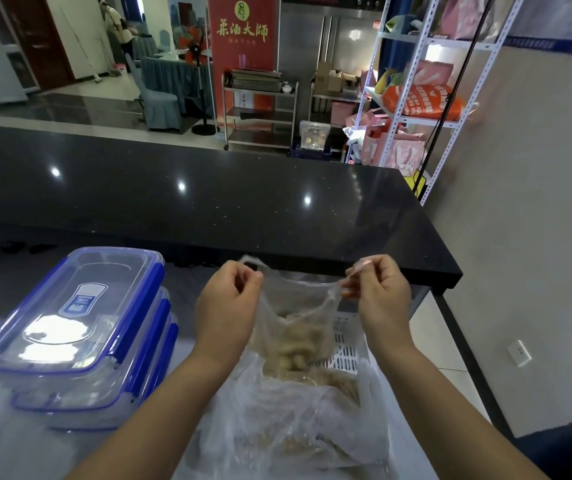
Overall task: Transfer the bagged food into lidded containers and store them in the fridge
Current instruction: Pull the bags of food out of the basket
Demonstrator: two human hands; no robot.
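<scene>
I hold a clear plastic bag (298,327) of pale tan food pieces up over a white slotted basket (346,344). My left hand (229,303) pinches the bag's left handle and my right hand (378,292) pinches the right one, so the mouth is stretched apart. More clear bags (298,420) with similar food lie in the basket below. To the left stands a stack of three clear lidded containers (80,330) with blue clip lids, all closed.
A long black counter (208,202) runs across just beyond my hands, its corner at the right. A tall steel fridge (326,39) stands at the back. A white rack (416,98) with bags stands right, a steel trolley (260,109) behind the counter.
</scene>
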